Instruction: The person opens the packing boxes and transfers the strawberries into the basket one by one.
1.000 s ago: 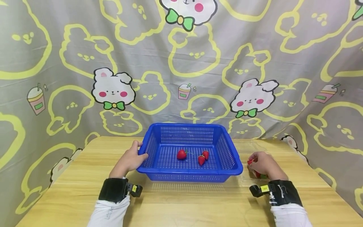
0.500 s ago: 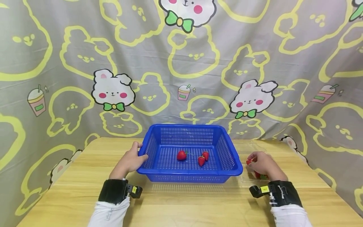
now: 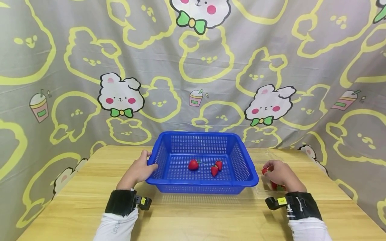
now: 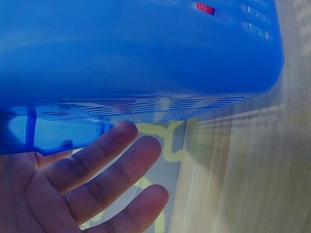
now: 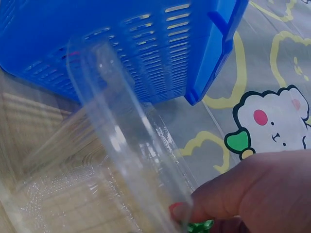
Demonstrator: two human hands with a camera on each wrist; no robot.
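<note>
A blue perforated plastic basket stands mid-table with three strawberries inside: one strawberry left of centre and two strawberries touching each other. My left hand grips the basket's left rim, thumb over the edge; in the left wrist view several fingers extend beneath that rim. To the basket's right, my right hand pinches a strawberry, mostly hidden by the fingers. A clear plastic box lies under and around this hand. More red fruit with green leaves shows below the palm.
The wooden table extends in front of the basket and to both sides. A grey curtain with cartoon prints hangs close behind the basket and along both sides. The box's transparent wall stands between my right hand and the basket.
My right hand has shifted very slightly to the left with the strawberry at its fingertips. The left hand, the basket and the strawberries in it stay where they were.
</note>
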